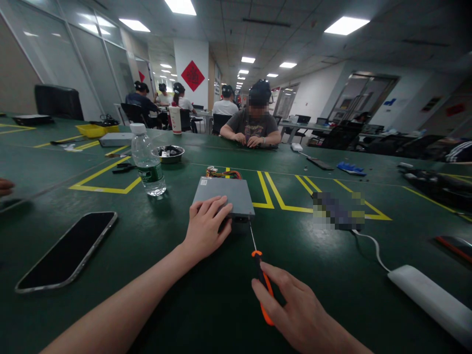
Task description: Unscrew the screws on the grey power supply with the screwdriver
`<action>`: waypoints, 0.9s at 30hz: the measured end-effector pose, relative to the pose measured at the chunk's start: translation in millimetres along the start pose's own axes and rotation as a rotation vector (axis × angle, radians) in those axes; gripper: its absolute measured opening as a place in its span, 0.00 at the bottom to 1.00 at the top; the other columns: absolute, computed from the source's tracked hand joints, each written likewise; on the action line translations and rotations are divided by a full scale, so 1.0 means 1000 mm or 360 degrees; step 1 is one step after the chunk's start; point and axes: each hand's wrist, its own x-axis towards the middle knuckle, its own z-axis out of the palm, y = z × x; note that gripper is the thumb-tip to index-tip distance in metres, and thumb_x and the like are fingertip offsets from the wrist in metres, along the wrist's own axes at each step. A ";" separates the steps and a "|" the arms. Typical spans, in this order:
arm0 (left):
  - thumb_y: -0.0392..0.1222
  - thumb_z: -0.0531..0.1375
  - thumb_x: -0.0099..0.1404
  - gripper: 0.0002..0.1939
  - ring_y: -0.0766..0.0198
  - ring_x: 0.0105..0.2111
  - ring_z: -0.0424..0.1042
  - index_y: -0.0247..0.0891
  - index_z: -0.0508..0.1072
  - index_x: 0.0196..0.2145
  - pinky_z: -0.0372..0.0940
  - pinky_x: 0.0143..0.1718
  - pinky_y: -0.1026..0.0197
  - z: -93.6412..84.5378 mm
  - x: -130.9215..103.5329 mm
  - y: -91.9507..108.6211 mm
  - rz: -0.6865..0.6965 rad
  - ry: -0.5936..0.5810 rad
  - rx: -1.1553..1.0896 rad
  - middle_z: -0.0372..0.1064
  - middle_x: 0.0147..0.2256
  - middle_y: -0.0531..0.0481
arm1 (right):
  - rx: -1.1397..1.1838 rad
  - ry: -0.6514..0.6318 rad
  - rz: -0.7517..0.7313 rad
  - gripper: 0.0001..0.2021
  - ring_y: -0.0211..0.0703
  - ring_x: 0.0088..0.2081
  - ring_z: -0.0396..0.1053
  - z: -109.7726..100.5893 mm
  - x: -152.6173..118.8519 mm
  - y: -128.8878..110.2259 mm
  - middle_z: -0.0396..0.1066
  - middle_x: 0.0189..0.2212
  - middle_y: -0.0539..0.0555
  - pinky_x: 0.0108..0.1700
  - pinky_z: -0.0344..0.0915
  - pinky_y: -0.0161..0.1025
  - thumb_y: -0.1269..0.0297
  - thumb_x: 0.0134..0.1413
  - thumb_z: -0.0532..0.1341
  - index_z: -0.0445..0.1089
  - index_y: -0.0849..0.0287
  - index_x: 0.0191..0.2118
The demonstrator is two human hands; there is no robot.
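Right hand: fingers gripping the screwdriver, long axis running away and slightly left, tip at the near right corner of the box. Left hand: fingers slightly parted atop the box, flat on the bench, wires at its far edge.

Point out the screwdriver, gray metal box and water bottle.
Screwdriver (257, 262), head view: upper part of the handle.
Gray metal box (225, 189), head view: top face.
Water bottle (151, 173), head view: green label.
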 end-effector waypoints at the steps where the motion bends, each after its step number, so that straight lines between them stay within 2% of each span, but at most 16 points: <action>1: 0.43 0.52 0.63 0.15 0.54 0.53 0.60 0.43 0.66 0.48 0.51 0.49 0.49 0.000 0.000 0.000 -0.0001 0.0004 -0.0001 0.64 0.53 0.48 | -0.0003 0.0022 -0.0023 0.11 0.42 0.38 0.70 0.000 0.000 0.001 0.69 0.36 0.61 0.39 0.70 0.36 0.77 0.57 0.50 0.67 0.64 0.39; 6: 0.43 0.52 0.64 0.15 0.54 0.53 0.61 0.44 0.66 0.48 0.50 0.48 0.48 0.000 0.000 0.000 0.0009 0.0015 -0.0007 0.64 0.53 0.48 | 0.0118 0.0172 0.0095 0.08 0.39 0.31 0.70 0.009 0.000 0.001 0.70 0.33 0.57 0.35 0.69 0.35 0.79 0.54 0.56 0.68 0.62 0.37; 11: 0.43 0.52 0.63 0.15 0.54 0.53 0.61 0.44 0.66 0.48 0.50 0.48 0.48 0.000 0.000 0.000 0.0009 0.0016 -0.0010 0.64 0.53 0.48 | 0.0272 0.0276 0.0215 0.06 0.36 0.26 0.68 0.014 0.005 -0.001 0.71 0.30 0.55 0.30 0.69 0.33 0.75 0.53 0.58 0.66 0.66 0.39; 14: 0.43 0.52 0.63 0.15 0.54 0.53 0.61 0.44 0.66 0.48 0.50 0.48 0.48 0.000 0.000 0.000 0.0009 0.0017 -0.0011 0.64 0.53 0.48 | 0.0246 0.0185 0.0114 0.07 0.39 0.30 0.70 0.012 0.002 0.002 0.72 0.34 0.58 0.35 0.70 0.35 0.75 0.51 0.60 0.67 0.64 0.38; 18: 0.43 0.52 0.63 0.15 0.54 0.53 0.61 0.44 0.66 0.48 0.50 0.48 0.49 0.000 0.000 0.000 0.0006 0.0010 -0.0019 0.64 0.53 0.48 | 0.0274 0.0037 -0.0062 0.10 0.47 0.43 0.70 0.006 -0.003 0.004 0.69 0.41 0.66 0.42 0.70 0.40 0.71 0.55 0.53 0.68 0.66 0.41; 20: 0.43 0.52 0.64 0.15 0.54 0.53 0.61 0.44 0.66 0.48 0.50 0.48 0.49 0.000 0.000 0.000 0.0002 0.0011 -0.0028 0.64 0.53 0.48 | 0.0278 0.0089 0.0035 0.11 0.44 0.40 0.71 0.004 0.000 0.002 0.70 0.39 0.64 0.39 0.71 0.37 0.71 0.56 0.53 0.67 0.67 0.43; 23: 0.42 0.52 0.64 0.15 0.54 0.53 0.61 0.44 0.66 0.48 0.50 0.49 0.49 0.000 0.000 0.000 -0.0003 0.0008 -0.0029 0.64 0.53 0.48 | 0.0245 0.0233 0.0203 0.08 0.36 0.28 0.71 0.003 0.007 -0.001 0.72 0.34 0.60 0.32 0.71 0.31 0.72 0.55 0.58 0.67 0.68 0.42; 27: 0.42 0.53 0.63 0.15 0.54 0.53 0.61 0.44 0.67 0.48 0.51 0.48 0.49 0.000 0.000 0.000 0.0006 0.0025 -0.0029 0.64 0.53 0.48 | 0.0278 0.0298 0.0196 0.08 0.36 0.26 0.71 0.003 0.011 -0.003 0.74 0.33 0.59 0.32 0.70 0.32 0.79 0.54 0.55 0.68 0.67 0.39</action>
